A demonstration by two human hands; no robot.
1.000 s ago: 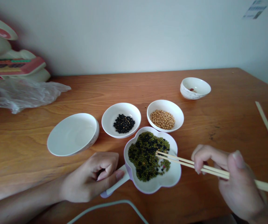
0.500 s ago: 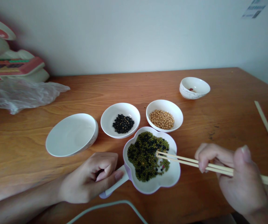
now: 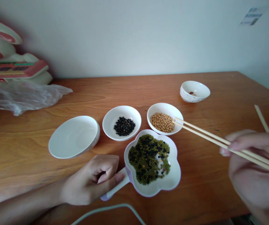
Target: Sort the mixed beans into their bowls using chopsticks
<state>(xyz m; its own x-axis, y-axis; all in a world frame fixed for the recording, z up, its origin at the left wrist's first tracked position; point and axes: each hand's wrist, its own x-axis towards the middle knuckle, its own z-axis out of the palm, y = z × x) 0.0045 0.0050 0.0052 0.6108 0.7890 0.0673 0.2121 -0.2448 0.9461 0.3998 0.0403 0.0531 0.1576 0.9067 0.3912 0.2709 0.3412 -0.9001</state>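
My left hand (image 3: 93,179) is closed around the handle of a white flower-shaped dish (image 3: 173,179) with a lilac rim. Green and black beans (image 3: 146,159) are mixed in it, with a few pale ones. My right hand (image 3: 253,162) grips a pair of chopsticks (image 3: 204,134). Their tips reach over the right side of a white bowl (image 3: 152,109) of tan soybeans (image 3: 162,122). Whether a bean is between the tips I cannot tell. Left of that bowl stands another white bowl (image 3: 107,120) holding black beans (image 3: 124,126).
An empty white bowl (image 3: 72,137) sits at the left, tilted. Farther back stands a bowl (image 3: 190,97) with a few reddish pieces. A loose pale stick (image 3: 262,118) lies at the right. Plastic wrap (image 3: 29,95) and a rabbit-shaped toy (image 3: 19,67) occupy the back left; a cable (image 3: 111,207) loops in front.
My right hand has moved right, and the chopstick tips have gone from the mixed beans in the dish up to the soybean bowl. My left hand keeps its hold on the handle.
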